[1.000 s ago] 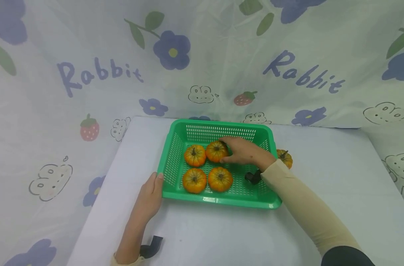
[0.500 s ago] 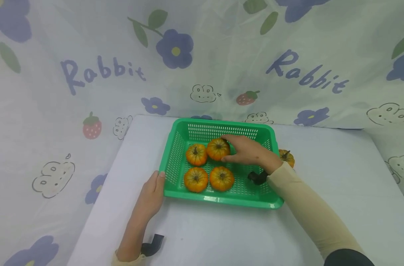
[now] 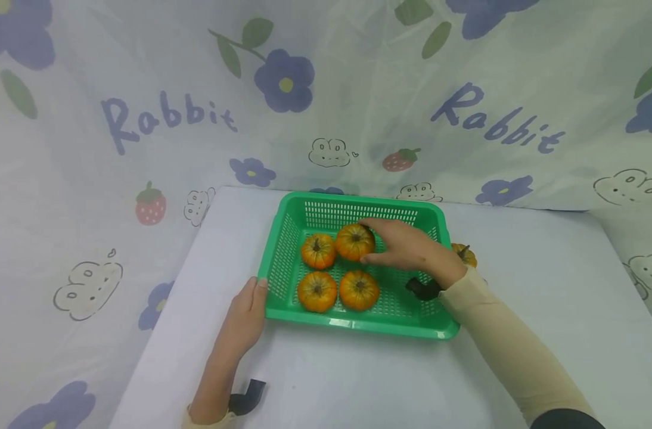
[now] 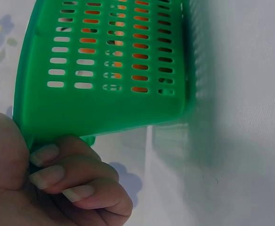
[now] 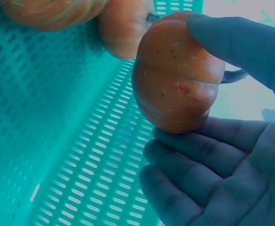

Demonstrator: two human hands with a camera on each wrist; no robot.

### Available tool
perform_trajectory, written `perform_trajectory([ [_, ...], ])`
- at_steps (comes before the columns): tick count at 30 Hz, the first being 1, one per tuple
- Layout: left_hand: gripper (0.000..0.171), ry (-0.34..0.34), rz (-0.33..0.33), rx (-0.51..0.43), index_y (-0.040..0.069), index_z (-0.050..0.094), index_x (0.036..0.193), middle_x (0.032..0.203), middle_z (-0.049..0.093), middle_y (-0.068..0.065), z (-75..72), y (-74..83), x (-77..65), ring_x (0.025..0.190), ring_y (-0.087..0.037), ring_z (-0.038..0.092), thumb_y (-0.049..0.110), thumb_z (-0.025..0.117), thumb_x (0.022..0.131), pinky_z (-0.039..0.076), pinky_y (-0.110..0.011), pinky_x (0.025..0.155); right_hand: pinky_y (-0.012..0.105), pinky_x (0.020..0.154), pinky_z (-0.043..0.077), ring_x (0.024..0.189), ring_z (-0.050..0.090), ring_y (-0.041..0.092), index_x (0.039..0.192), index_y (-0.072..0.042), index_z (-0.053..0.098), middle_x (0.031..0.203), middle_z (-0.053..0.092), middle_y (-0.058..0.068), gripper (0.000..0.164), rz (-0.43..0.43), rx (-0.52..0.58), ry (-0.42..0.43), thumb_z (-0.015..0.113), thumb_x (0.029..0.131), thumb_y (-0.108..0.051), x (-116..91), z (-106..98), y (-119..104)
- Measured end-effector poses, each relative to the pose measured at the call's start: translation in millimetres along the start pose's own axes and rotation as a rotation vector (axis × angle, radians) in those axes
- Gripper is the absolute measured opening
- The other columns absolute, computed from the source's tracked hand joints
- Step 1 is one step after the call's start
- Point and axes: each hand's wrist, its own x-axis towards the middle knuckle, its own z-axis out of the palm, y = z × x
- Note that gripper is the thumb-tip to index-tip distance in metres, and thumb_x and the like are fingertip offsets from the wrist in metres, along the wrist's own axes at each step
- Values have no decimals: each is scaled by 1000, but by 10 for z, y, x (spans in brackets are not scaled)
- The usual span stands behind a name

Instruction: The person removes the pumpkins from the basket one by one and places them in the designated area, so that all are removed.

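Note:
A green plastic basket point(image 3: 326, 322) stands on the white table with several small orange pumpkins in it. My right hand point(image 3: 403, 245) reaches over its right side and holds the back-right pumpkin point(image 3: 351, 244) between thumb and fingers. In the right wrist view, the thumb presses this pumpkin point(image 5: 175, 75) from one side, its fingers against the other. My left hand point(image 3: 242, 322) grips the basket's front-left corner. In the left wrist view, the left hand's fingers point(image 4: 93, 181) curl below the rim. Beside the held pumpkin sits another pumpkin point(image 3: 318, 252), with a front-left pumpkin point(image 3: 317, 293) and a front-right pumpkin point(image 3: 359, 292).
One more pumpkin point(image 3: 463, 255) lies outside the basket at its right, partly hidden by the right arm. Dark curved pieces sit at both wrists, including a right wrist piece point(image 3: 422, 289) over the basket. A patterned cloth point(image 3: 326, 77) hangs behind the table.
My right hand and the held pumpkin have shifted slightly right and a little up relative to the other pumpkins. The left hand keeps its hold on the basket corner. The head view has shifted slightly.

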Motion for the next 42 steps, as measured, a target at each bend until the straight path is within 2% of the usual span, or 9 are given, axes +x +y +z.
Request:
perform_trajectory([
  [18, 47, -4, 1, -9, 9, 52, 115, 83, 48, -8, 8, -18, -8, 73, -22, 47, 48, 27, 115, 43, -33, 62, 53, 109, 44, 134, 55, 35, 155, -3, 45, 150, 56, 15, 83, -24, -3, 41, 84, 91, -37, -337, -150, -37],
  [27, 46, -8, -2, -5, 8, 52, 114, 83, 48, -8, 13, -5, -8, 73, -22, 47, 47, 28, 115, 43, -32, 62, 54, 106, 47, 131, 58, 32, 156, -5, 44, 149, 56, 12, 82, 30, 9, 65, 84, 91, -37, -596, -196, -3],
  [35, 46, -10, -1, -7, 8, 52, 115, 83, 48, -8, 19, -13, -6, 74, -22, 47, 47, 28, 115, 42, -33, 62, 58, 105, 47, 129, 59, 35, 156, -7, 45, 147, 58, 14, 80, 67, 3, 85, 83, 92, -36, -817, -221, 27],
  [42, 48, -7, -2, 5, 8, 52, 117, 84, 49, -8, 13, -14, 4, 74, -22, 47, 48, 26, 115, 43, -33, 63, 55, 99, 51, 118, 65, 31, 157, -10, 43, 139, 64, 12, 82, 76, 11, 108, 84, 91, -35, -953, -223, 72],
])
